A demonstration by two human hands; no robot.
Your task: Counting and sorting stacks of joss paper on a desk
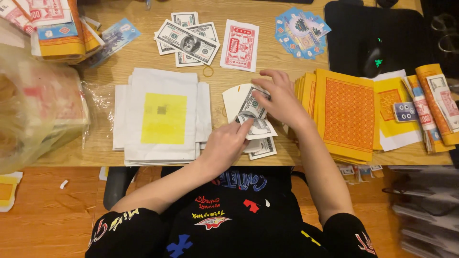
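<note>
My left hand (224,145) comes in from the near side of the counter (143,52) and pinches a small bundle of grey-green paper bills (256,117). The thumb and forefinger are closed on the near-left edge of the top bill, so this grip is shut on the bills, with the other fingers curled under. My right hand (279,98) lies over the far-right part of the same bundle, fingers spread and fairly flat, the fingertips pressing on the paper rather than wrapping around it; that grip is open, touching but not clasping. The bills sit fanned and a little askew on a white sheet of paper (232,98), in the middle of the counter near its near edge.

Just left of my hands is a stack of white envelopes (162,143) with a yellow square on the top one. Just right of my right wrist lies a stack of orange and yellow patterned sheets (346,114). Farther away, a loose pile of more bills (189,40), a red-and-white printed slip (239,45), a rubber band (208,71) and a fan of blue notes (301,31) are spread on the counter.
</note>
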